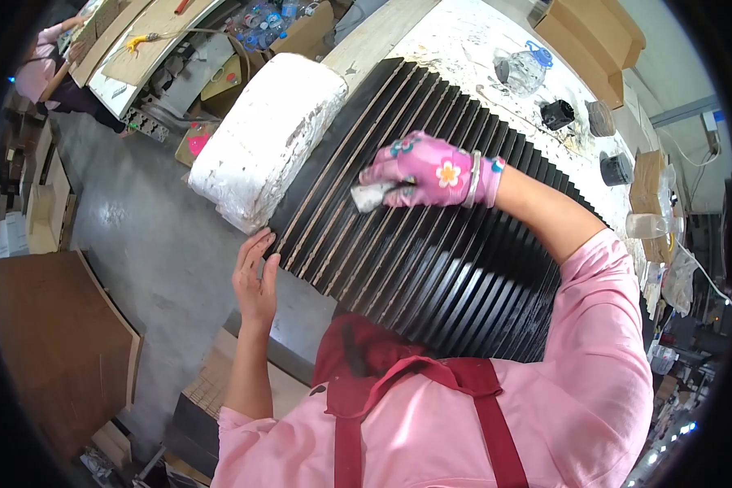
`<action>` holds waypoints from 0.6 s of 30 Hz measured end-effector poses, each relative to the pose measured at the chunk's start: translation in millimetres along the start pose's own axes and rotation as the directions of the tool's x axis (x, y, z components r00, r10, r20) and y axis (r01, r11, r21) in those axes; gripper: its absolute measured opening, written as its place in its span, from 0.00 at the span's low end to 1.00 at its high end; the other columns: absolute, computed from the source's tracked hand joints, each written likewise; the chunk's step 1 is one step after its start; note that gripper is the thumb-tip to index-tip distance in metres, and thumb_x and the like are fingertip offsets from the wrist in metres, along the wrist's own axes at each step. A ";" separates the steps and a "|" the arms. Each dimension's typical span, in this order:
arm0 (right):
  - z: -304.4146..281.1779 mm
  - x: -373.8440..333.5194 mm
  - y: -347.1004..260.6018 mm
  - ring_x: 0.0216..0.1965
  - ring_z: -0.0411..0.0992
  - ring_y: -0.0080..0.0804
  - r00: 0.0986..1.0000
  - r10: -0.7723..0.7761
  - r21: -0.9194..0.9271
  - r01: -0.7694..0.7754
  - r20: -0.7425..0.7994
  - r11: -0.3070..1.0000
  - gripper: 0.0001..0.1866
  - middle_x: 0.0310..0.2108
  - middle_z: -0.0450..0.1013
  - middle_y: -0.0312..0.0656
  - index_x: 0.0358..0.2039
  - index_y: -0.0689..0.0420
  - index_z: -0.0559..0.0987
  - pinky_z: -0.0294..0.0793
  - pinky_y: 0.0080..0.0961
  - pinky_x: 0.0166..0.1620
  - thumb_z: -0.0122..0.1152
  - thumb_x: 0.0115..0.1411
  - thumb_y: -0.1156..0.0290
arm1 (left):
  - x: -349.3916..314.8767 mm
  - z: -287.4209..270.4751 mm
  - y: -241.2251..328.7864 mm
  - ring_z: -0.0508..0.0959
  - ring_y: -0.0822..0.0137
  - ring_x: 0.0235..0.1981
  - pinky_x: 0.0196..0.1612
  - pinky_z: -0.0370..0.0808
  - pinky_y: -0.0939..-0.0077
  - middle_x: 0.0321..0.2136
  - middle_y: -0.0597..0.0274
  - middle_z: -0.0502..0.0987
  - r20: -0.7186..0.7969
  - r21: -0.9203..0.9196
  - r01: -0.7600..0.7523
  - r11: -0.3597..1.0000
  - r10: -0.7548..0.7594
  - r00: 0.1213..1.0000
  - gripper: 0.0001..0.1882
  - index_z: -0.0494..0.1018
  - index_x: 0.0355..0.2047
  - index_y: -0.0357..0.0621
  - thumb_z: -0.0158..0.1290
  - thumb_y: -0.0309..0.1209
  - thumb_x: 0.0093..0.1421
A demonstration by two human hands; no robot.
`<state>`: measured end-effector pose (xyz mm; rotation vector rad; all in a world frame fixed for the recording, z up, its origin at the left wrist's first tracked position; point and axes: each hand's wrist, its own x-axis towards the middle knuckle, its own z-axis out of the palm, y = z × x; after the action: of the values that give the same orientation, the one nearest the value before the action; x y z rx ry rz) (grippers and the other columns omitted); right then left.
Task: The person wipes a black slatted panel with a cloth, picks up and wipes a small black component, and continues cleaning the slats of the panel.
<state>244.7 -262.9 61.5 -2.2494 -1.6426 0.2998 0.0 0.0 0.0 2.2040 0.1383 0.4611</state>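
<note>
Head view shows a row of black boards (443, 244) laid across a white worktable (455, 41), directly in front of the person. The boards overlap like steps, so each presents a long, narrow strip. Finish is dark and mostly even. Toward the near right the strips carry bright, whitish reflections; a deep shadow lies across the middle right. Along the left strips, the exposed edges are pale brown and look rough and uneven. The leftmost board shows a wider black face than the others.

Right hand (431, 172), in a pink floral glove with a band at the wrist, is above the left part of the row. Its grip is narrow, fingers closed on a small whitish pad (368, 198) with grey staining. Whether the pad presses on the surface cannot be told.

Left hand (256, 276) is bare, fingers extended and slightly spread, holding nothing visible. Its fingertips are at the left edge of the boards, by the near end of a white wrapped block (264, 134). That block lies along the left side of the row; its wrapping is wrinkled and marked with dark specks.

Far right on the stained tabletop stand a clear bottle (525, 71) and a black container (556, 115).
</note>
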 end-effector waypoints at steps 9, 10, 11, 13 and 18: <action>8.0 23.1 28.7 0.27 0.75 0.27 0.934 0.131 -0.147 -0.188 -0.331 0.971 0.15 0.24 0.75 0.36 0.46 0.47 0.76 0.74 0.27 0.38 0.58 0.59 0.60 | 1.1 3.0 3.7 0.76 0.56 0.47 0.51 0.71 0.70 0.46 0.52 0.76 -0.020 -0.055 -0.004 0.998 0.003 1.000 0.11 0.74 0.43 0.35 0.53 0.20 0.58; 10.1 23.1 -17.8 0.27 0.75 0.27 0.965 -0.001 -0.243 -0.065 -0.261 0.968 0.14 0.23 0.74 0.34 0.42 0.49 0.77 0.74 0.26 0.40 0.60 0.57 0.61 | -3.3 0.5 1.0 0.76 0.56 0.47 0.51 0.71 0.70 0.46 0.52 0.76 -0.038 -0.054 0.017 0.998 -0.019 0.999 0.11 0.74 0.43 0.35 0.53 0.20 0.58; 23.2 15.7 -38.9 0.27 0.75 0.26 0.952 -0.162 -0.101 0.140 -0.260 0.985 0.14 0.23 0.74 0.33 0.40 0.51 0.78 0.75 0.27 0.38 0.64 0.54 0.61 | -4.2 -1.4 1.2 0.76 0.56 0.48 0.52 0.70 0.70 0.47 0.53 0.76 -0.028 -0.052 0.031 0.998 -0.033 0.999 0.11 0.74 0.44 0.35 0.52 0.21 0.59; 19.8 9.3 -56.6 0.28 0.75 0.27 0.926 -0.271 -0.160 0.235 -0.263 0.959 0.15 0.24 0.74 0.35 0.40 0.52 0.78 0.76 0.28 0.36 0.65 0.53 0.61 | -5.2 -5.4 1.1 0.75 0.56 0.48 0.52 0.70 0.70 0.47 0.53 0.76 -0.019 -0.045 0.055 0.997 -0.056 0.998 0.11 0.74 0.44 0.35 0.52 0.22 0.60; -15.4 21.8 40.8 0.37 0.76 0.41 0.818 0.359 0.102 -0.353 -0.449 0.930 0.22 0.34 0.76 0.47 0.47 0.57 0.76 0.75 0.34 0.43 0.58 0.60 0.54 | 6.9 -18.6 1.9 0.70 0.57 0.55 0.59 0.63 0.68 0.52 0.55 0.73 0.165 -0.111 0.079 0.991 -0.060 0.984 0.18 0.72 0.49 0.36 0.47 0.25 0.58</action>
<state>292.9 -255.7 60.4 -2.3710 -0.9696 -0.1376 -0.7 14.3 13.9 2.1034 0.0977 0.2438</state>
